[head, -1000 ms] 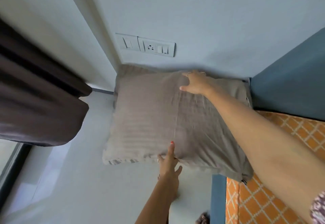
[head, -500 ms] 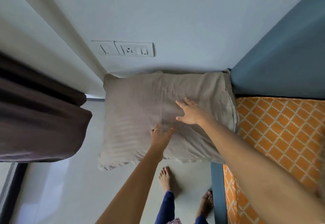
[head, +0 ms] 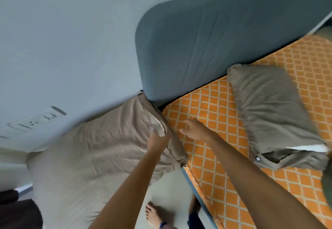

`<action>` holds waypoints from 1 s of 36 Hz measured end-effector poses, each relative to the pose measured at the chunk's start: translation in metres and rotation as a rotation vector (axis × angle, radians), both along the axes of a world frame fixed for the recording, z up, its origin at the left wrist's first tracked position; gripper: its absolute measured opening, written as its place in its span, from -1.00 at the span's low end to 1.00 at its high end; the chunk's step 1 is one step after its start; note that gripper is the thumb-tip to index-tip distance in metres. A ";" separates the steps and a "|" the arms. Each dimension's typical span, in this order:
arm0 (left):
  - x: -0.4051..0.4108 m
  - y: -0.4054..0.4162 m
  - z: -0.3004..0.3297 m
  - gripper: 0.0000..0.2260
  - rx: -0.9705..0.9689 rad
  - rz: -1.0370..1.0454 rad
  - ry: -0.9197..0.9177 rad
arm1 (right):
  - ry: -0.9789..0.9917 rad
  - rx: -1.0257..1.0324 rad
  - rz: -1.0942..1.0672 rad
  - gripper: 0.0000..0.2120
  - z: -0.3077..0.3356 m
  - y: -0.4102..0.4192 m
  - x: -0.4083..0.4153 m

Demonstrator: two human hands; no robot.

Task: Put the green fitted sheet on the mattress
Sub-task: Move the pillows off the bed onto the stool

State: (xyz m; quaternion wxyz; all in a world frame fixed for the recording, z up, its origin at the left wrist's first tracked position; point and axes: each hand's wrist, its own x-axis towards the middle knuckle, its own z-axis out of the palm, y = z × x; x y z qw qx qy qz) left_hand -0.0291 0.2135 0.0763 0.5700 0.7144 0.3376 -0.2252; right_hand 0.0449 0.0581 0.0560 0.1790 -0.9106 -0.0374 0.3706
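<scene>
The left hand (head: 158, 140) is gripping a pillow (head: 93, 149) beside the orange mattress (head: 215, 121); the right hand (head: 195, 130) is hovering loosely curled, holding nothing, below the blue headboard (head: 206, 40).

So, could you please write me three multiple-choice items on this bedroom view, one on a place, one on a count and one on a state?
1. Where is the pillow that the left hand touches?
A. propped against the wall beside the bed
B. flat in the middle of the mattress
C. on top of the headboard

2. How many taupe pillows are in view?
A. one
B. two
C. four

3. What covers the mattress now?
A. a green fitted sheet
B. a plain white sheet
C. an orange cover with a white lattice

Answers:
1. A, as the near pillow leans on the wall left of the headboard.
2. B, since a second pillow lies on the mattress.
3. C, because only the orange lattice pattern shows, with no green sheet visible.
</scene>
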 end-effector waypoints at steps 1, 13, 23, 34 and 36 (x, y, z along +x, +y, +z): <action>0.007 -0.014 0.003 -0.34 0.013 -0.040 0.006 | 0.006 -0.003 -0.041 -0.36 0.001 -0.019 0.001; 0.075 -0.202 0.010 -0.69 0.067 -0.436 -0.005 | 0.045 -0.037 -0.403 -0.45 -0.012 -0.241 -0.023; 0.160 -0.330 -0.026 -0.88 0.129 -0.522 -0.106 | -0.075 -0.078 -0.576 -0.48 -0.042 -0.420 0.024; 0.254 -0.418 -0.131 -0.88 0.133 -0.510 -0.073 | -0.170 -0.162 -0.884 -0.48 -0.107 -0.586 0.095; 0.267 -0.432 -0.153 -0.77 0.129 -0.502 -0.057 | -0.171 -0.168 -0.908 -0.43 -0.119 -0.605 0.108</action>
